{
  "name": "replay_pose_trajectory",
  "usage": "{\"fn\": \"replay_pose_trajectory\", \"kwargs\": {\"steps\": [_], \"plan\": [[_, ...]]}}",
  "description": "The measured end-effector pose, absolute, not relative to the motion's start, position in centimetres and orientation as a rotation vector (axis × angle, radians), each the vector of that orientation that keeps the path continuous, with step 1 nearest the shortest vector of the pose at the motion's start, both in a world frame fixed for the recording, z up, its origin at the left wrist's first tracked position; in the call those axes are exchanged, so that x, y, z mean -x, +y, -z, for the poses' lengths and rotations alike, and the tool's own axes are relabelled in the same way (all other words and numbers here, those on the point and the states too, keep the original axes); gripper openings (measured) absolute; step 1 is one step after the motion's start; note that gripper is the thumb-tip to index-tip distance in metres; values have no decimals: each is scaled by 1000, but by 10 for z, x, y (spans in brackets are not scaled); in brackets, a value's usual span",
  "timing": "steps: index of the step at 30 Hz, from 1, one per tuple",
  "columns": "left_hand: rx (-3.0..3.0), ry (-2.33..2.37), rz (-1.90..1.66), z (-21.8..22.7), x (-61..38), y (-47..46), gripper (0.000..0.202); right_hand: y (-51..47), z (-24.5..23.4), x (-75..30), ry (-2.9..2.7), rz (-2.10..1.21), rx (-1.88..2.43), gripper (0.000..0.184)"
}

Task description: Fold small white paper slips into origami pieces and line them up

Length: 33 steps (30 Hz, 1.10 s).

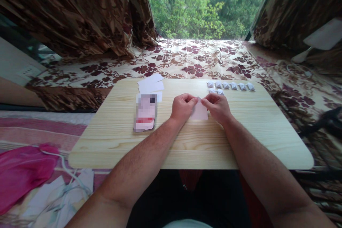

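White paper (200, 112) pinched by left hand (182, 107) and right hand (219, 107), over table (267, 131).

Lit mainly by soft daylight from the window (240, 12) ahead, bright over the flowered cloth (192, 58) beneath, sinking to deep gloom in the curtains (93, 10) at both sides. Fairly even across the table (107, 142), with only faint, soft-edged shadows by the forearms (144, 151); pale and low in detail on the held paper (201, 112). Coarsely pixelated over the phone (144, 112). Stretched and smeared toward the edges, notably around the pink cloth (24, 172); slightly hazy among the trees (187, 14).
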<state>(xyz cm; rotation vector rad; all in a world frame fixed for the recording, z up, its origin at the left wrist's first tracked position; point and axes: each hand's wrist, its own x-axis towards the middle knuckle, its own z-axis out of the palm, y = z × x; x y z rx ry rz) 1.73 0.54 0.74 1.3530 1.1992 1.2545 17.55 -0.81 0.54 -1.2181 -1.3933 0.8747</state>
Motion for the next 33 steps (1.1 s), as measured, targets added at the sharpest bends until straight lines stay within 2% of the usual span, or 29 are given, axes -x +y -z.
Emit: {"fn": "replay_pose_trajectory", "kwargs": {"steps": [12, 21, 33], "plan": [[-1334, 1190, -1291, -4, -18, 7, 14, -6, -4, -179, -1367, -845, 1226, 26], [-1533, 1186, -1199, -3, -16, 7, 21, -7, -5, -181, -1418, -862, 1249, 26], [-1563, 1189, -1216, -6, -15, 6, 19, -10, -7, -178, -1474, -918, 1282, 38]]}}
